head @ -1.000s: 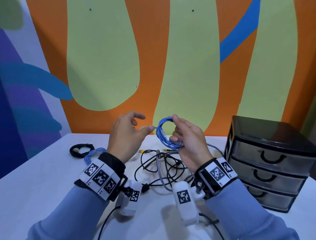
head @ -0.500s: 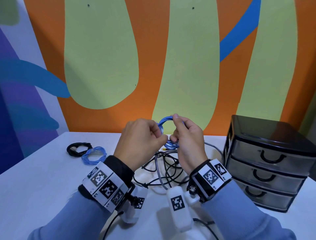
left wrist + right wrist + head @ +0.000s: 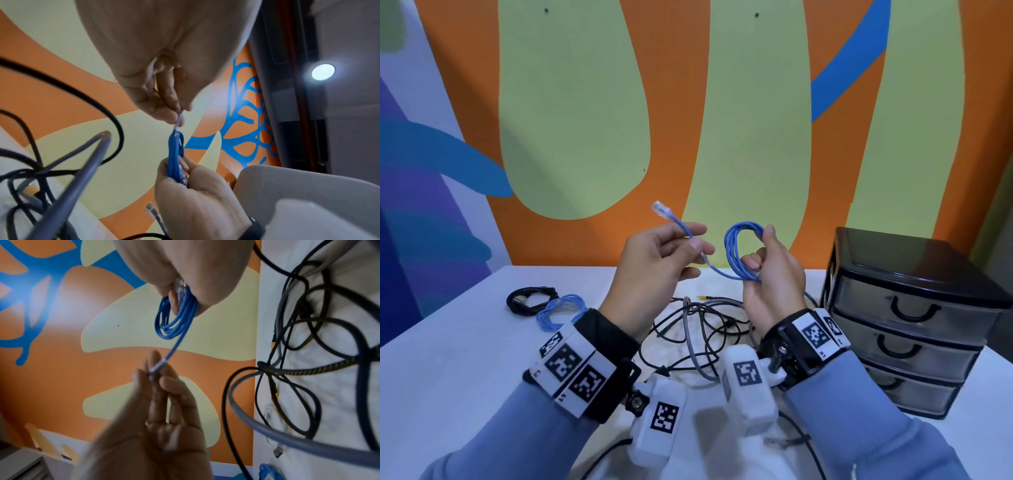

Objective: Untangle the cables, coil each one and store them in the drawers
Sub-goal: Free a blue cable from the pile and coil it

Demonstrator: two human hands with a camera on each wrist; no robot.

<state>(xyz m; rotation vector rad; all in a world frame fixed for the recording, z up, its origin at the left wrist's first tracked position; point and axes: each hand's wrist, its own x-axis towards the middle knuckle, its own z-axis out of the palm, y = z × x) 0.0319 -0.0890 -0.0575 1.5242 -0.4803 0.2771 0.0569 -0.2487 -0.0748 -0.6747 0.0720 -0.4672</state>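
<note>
Light is even and fairly bright in the head view; soft shadows fall on the table [image 3: 441, 370] just beneath the wrist cameras, nearer the viewer than the drawer unit [image 3: 907, 318]; a pale sheen lies on the drawer unit's black top; the table edge left of the drawer unit bows with the wide lens; the left wrist view shows a round ceiling lamp [image 3: 322, 72] glaring white with a halo; the grey cable [image 3: 82, 164] far left of that lamp is smeared and out of focus; the palm close to the lens is soft and shaded; in the right wrist view the left hand [image 3: 156, 426] is motion-blurred, and the wall pattern curves hard at the edges.
</note>
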